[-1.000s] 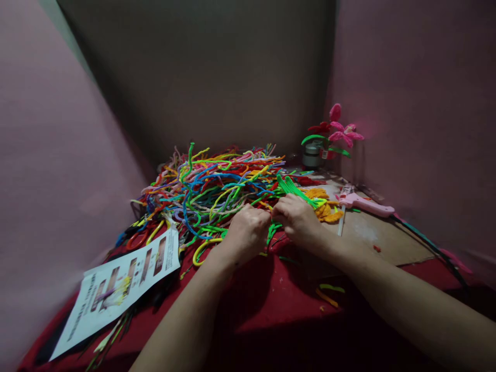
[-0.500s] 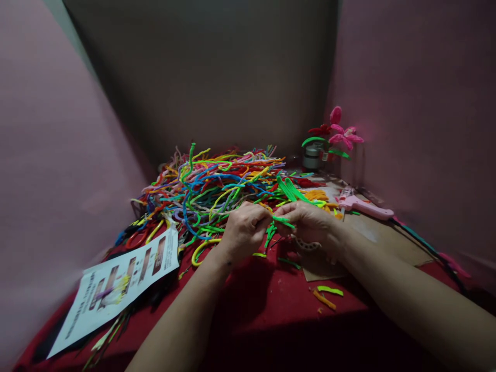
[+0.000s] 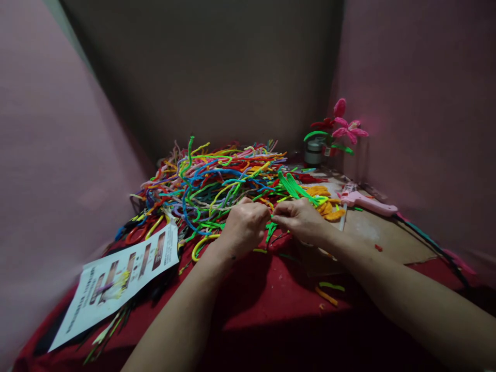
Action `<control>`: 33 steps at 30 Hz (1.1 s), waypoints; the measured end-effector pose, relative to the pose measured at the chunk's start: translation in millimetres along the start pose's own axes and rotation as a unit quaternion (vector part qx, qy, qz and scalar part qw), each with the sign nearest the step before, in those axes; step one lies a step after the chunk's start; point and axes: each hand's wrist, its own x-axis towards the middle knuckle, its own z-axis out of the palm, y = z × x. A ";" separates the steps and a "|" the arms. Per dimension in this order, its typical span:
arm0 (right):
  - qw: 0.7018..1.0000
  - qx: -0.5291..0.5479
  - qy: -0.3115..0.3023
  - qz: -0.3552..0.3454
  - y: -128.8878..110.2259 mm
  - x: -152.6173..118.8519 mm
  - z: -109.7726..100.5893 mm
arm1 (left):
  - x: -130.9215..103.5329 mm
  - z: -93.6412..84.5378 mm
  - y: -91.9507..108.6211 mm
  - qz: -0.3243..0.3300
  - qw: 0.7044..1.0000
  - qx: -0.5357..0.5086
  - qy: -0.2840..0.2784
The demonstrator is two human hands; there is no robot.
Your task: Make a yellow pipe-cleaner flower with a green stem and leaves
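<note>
My left hand (image 3: pixel 245 227) is closed in a pinch near the middle of the view, its fingertips close to those of my right hand (image 3: pixel 300 221), which is pinched too. A small bit of green pipe cleaner (image 3: pixel 272 219) shows between the fingertips; most of it is hidden by the fingers. Just below lie short green pieces (image 3: pixel 270 232) on the red cloth. Behind both hands spreads a large tangled heap of coloured pipe cleaners (image 3: pixel 217 181). Bright green loops (image 3: pixel 293 187) rest behind my right hand, beside orange fuzzy pieces (image 3: pixel 329 211).
A pink glue gun (image 3: pixel 370 203) lies on a brown board (image 3: pixel 387 240) at the right. Pink fuzzy flowers (image 3: pixel 350 129) stand near a grey jar (image 3: pixel 314 152). At the left are a printed sheet (image 3: pixel 116 289) and red-handled scissors (image 3: pixel 136 235). Yellow-green (image 3: pixel 331 285) and orange scraps (image 3: pixel 326 296) lie in front.
My right hand has turned so its back faces up more, and the green piece that stuck out across its fingers is now mostly hidden. The view has shifted slightly.
</note>
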 end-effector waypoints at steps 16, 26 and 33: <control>0.965 0.239 0.083 0.067 -0.8 1.5 2.4 | 5.5 -21.9 1.4 -0.306 0.887 -0.193 0.286; 0.963 0.261 0.036 0.057 -2.1 -5.2 16.4 | 7.4 10.9 8.6 -0.381 0.726 -0.562 0.106; 0.955 0.287 0.041 0.060 -1.3 -4.3 12.8 | 9.2 4.4 12.7 -0.375 0.749 -0.541 0.077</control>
